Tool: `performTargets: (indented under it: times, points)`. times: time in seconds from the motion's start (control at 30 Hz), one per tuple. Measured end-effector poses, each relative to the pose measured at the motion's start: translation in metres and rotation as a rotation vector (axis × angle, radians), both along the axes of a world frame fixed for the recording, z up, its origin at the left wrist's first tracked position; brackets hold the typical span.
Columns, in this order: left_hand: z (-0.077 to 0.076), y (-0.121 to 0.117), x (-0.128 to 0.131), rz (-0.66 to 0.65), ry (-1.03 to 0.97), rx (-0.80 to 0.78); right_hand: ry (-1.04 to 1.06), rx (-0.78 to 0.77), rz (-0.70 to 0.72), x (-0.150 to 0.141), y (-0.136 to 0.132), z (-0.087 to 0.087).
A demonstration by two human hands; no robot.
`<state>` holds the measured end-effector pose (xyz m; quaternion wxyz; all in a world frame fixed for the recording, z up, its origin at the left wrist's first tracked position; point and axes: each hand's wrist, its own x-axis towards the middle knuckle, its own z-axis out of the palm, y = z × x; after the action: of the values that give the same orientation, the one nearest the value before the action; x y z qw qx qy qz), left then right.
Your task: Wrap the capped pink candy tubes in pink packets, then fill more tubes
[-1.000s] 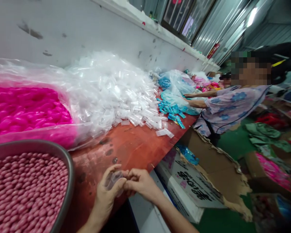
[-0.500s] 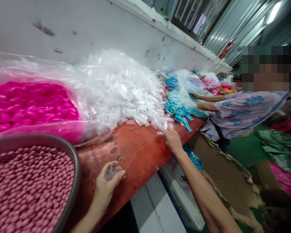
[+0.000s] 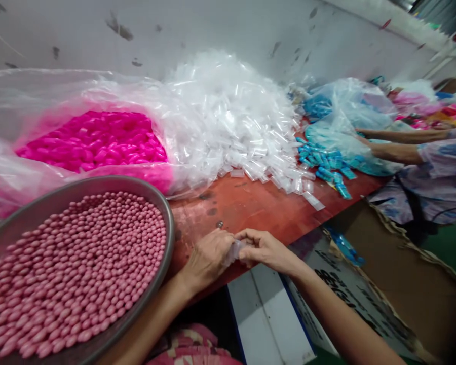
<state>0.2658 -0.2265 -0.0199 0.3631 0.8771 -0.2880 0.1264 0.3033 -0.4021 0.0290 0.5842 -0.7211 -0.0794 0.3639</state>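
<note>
My left hand [image 3: 209, 256] and my right hand [image 3: 268, 248] meet at the front edge of the reddish-brown table. Between their fingers is a small see-through plastic piece [image 3: 233, 252], partly covered by both hands. My left hand is closed round it, its back turned up. Thumb and fingers of my right hand pinch at its right side. Beyond them lies a heap of similar see-through plastic pieces [image 3: 247, 137], with a few loose ones [image 3: 312, 200] at the near right. On the left stands a grey basin [image 3: 169, 223] of pink oval balls [image 3: 95, 263].
Behind the basin, an open plastic bag [image 3: 190, 167] holds bright magenta plastic pieces [image 3: 106, 142]. Blue wrapped pieces [image 3: 330, 162] lie right of the heap, where a co-worker's arms [image 3: 395, 149] reach to a bag. Below the table's right edge are cardboard boxes [image 3: 399, 274].
My right hand reached to the loose see-through pieces at the heap's edge, then came back to my left hand. My left hand has turned over. The view has swung right.
</note>
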Motion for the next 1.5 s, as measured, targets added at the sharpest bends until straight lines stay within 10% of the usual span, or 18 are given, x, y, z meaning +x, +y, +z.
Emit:
performTargets:
  times: [0.17, 0.33, 0.57, 0.83, 1.03, 1.5]
  points:
    - [-0.010, 0.009, -0.007, 0.131, 0.012, 0.048, -0.150, -0.204, -0.084, -0.001, -0.019, 0.016]
    - [-0.003, 0.012, -0.012, 0.191, 0.202, -0.270, -0.466, -0.446, -0.142, 0.000, -0.022, 0.019]
    - [0.003, 0.012, -0.017, 0.162, 0.262, -0.476, 0.000, 0.081, 0.063, -0.009, 0.012, 0.013]
    - [0.014, 0.013, -0.026, -0.042, 0.674, -0.946, -0.171, 0.106, 0.054, -0.009, 0.010, -0.006]
    - [0.016, 0.007, -0.037, -0.344, 0.966, -1.284, -0.334, 0.143, 0.365, -0.017, 0.021, 0.007]
    - [0.038, 0.004, -0.044, 0.133, 1.300, -1.897, -0.924, -0.094, 0.313, -0.054, 0.056, 0.027]
